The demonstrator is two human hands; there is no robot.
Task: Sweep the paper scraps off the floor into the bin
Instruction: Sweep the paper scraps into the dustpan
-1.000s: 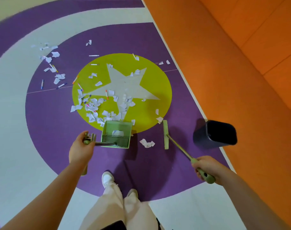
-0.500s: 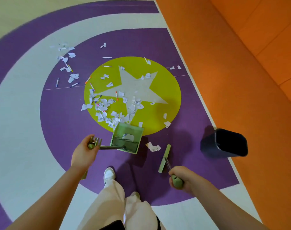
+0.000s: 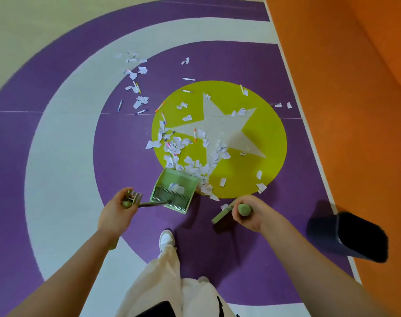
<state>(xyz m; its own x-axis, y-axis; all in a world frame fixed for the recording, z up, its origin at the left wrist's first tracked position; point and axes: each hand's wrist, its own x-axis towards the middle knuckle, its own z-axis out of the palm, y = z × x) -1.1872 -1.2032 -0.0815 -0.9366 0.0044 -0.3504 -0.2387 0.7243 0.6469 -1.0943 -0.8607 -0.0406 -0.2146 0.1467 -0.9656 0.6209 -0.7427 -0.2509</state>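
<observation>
White paper scraps [image 3: 185,154] lie heaped on the yellow-green circle, with more scattered farther off [image 3: 137,88]. A green dustpan [image 3: 174,193] sits at the heap's near edge with a scrap or two inside. My left hand [image 3: 119,209] grips the top of its long handle. My right hand [image 3: 247,213] grips the green end of the broom handle. The broom head [image 3: 221,216] rests on the purple floor just left of that hand, beside a few scraps [image 3: 212,195]. A dark bin [image 3: 345,236] lies tilted at the right, by the orange wall.
Coloured marker pens [image 3: 195,135] lie among the scraps. My white shoe [image 3: 166,239] and pale trousers stand between my arms. An orange wall [image 3: 354,110] bounds the floor on the right.
My right hand has drawn the broom leftward and nearer to me, so the head now sits close under the hand. The dustpan has turned slightly. The view has shifted so the bin sits lower right.
</observation>
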